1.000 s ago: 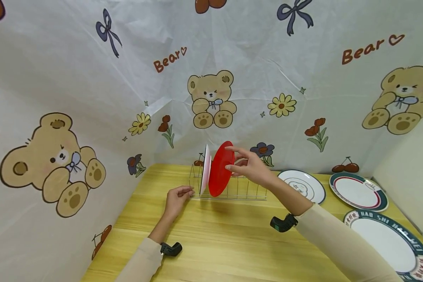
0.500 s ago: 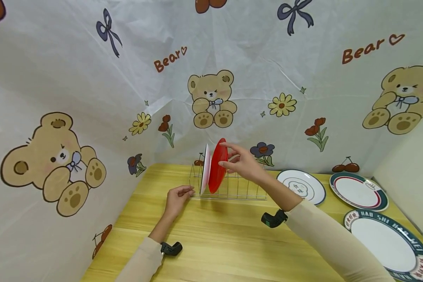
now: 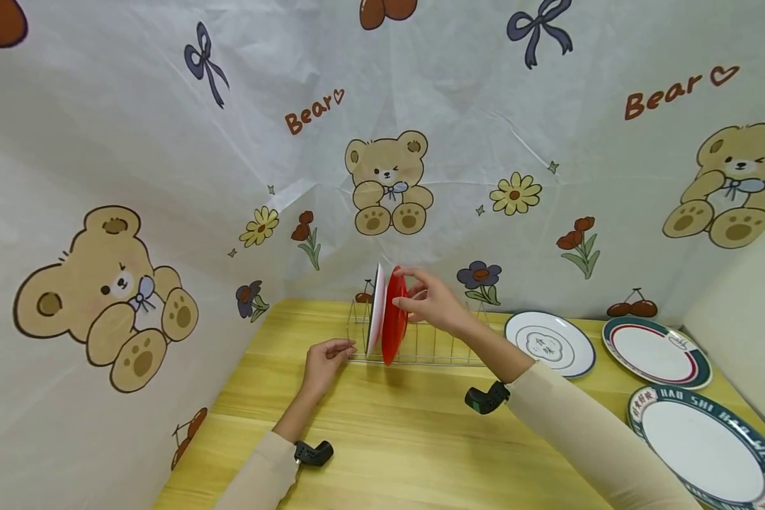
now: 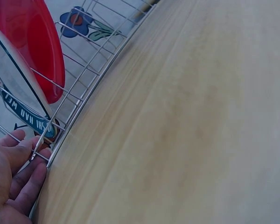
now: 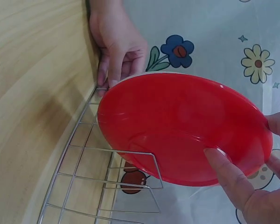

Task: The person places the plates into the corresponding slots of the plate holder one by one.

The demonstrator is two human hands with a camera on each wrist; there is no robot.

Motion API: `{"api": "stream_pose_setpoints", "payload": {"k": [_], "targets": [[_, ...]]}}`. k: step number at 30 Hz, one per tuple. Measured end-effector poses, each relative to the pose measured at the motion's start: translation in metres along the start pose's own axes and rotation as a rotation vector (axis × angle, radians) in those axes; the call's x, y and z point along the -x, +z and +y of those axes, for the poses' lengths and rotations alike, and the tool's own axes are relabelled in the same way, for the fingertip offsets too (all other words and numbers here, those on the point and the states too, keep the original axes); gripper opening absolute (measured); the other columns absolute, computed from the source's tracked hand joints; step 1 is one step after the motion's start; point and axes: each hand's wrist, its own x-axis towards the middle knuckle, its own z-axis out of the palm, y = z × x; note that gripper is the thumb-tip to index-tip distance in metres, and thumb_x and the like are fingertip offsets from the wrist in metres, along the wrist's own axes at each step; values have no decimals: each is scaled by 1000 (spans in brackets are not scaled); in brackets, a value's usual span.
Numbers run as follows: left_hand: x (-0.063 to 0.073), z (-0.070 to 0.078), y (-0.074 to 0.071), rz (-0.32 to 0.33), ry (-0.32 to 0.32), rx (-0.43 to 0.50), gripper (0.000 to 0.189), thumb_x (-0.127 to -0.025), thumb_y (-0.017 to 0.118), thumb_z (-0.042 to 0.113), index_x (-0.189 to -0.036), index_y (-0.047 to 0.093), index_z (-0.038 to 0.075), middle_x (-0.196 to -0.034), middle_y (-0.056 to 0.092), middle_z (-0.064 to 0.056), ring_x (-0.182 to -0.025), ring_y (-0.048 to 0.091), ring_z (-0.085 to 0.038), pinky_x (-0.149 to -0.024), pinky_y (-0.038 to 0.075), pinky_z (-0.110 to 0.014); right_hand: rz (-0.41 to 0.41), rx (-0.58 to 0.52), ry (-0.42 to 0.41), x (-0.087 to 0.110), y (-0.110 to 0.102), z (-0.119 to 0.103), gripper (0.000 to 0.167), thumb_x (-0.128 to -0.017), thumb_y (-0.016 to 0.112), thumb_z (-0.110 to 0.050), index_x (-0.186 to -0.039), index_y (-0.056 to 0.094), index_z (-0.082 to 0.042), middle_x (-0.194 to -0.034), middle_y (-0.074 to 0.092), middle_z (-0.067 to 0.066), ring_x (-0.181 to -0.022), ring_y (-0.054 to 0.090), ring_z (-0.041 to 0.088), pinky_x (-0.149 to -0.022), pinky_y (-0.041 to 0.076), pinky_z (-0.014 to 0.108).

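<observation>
A red plate (image 3: 394,319) stands on edge in the wire dish rack (image 3: 446,347), beside a white plate (image 3: 376,312) in the leftmost part. My right hand (image 3: 435,303) holds the red plate by its upper right edge; in the right wrist view the thumb (image 5: 228,177) lies on its face and the other fingers go behind the rim. At the rack's left end, my left hand (image 3: 323,361) pinches the corner wire, seen closer in the left wrist view between thumb and fingers (image 4: 30,186). The green lettered rim of the white plate (image 4: 25,114) shows there too.
To the right on the wooden table (image 3: 421,439) lie a blue-rimmed plate (image 3: 574,347), a green-and-red-rimmed plate (image 3: 650,352) and a large oval plate (image 3: 701,439) with a lettered green rim. A bear-print cloth (image 3: 459,234) hangs behind the rack.
The red plate has shifted left and turned more upright, from tilted above the rack to standing close beside the white plate. My right hand moved left with it; the left hand stays at the rack.
</observation>
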Motion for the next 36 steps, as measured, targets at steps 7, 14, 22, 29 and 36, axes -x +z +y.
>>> {"api": "stream_pose_setpoints", "payload": {"k": [7, 14, 22, 29, 36], "targets": [[0, 1, 0, 5, 11, -11, 18, -92, 69, -8, -109, 72, -13, -103, 73, -28, -92, 72, -43, -73, 62, -30, -21, -52, 40, -13, -3, 0, 53, -97, 71, -15, -146, 51, -18, -112, 58, 24, -95, 68, 35, -72, 63, 49], [-2, -2, -1, 2, 5, -11, 18, -92, 70, -6, -109, 72, -12, -104, 73, -27, -92, 72, -42, -73, 62, -32, -39, -59, 73, -24, -5, 3, 55, -97, 72, -18, -148, 50, -17, -110, 56, 25, -93, 69, 38, -71, 63, 46], [-9, -29, 3, 44, -21, 2, 16, -90, 72, -5, -106, 75, -7, -100, 75, -22, -90, 73, -39, -71, 62, -27, -43, -71, 97, -31, -3, 11, 60, -98, 70, -15, -152, 45, -13, -113, 55, 30, -102, 65, 50, -74, 63, 49], [-4, 1, 1, -10, -12, 0, 19, -93, 68, -8, -111, 71, -13, -105, 72, -29, -95, 71, -44, -80, 61, -45, -8, -66, 83, -31, -2, 13, 58, -98, 71, -20, -151, 48, -19, -111, 54, 26, -96, 67, 42, -77, 62, 50], [-1, 1, -1, -22, -8, -5, 19, -94, 68, -7, -112, 71, -14, -105, 72, -29, -94, 71, -44, -78, 62, -40, -7, 8, 45, -26, 1, 20, 64, -98, 70, -22, -156, 43, -23, -117, 56, 24, -97, 67, 34, -76, 63, 45]]}}
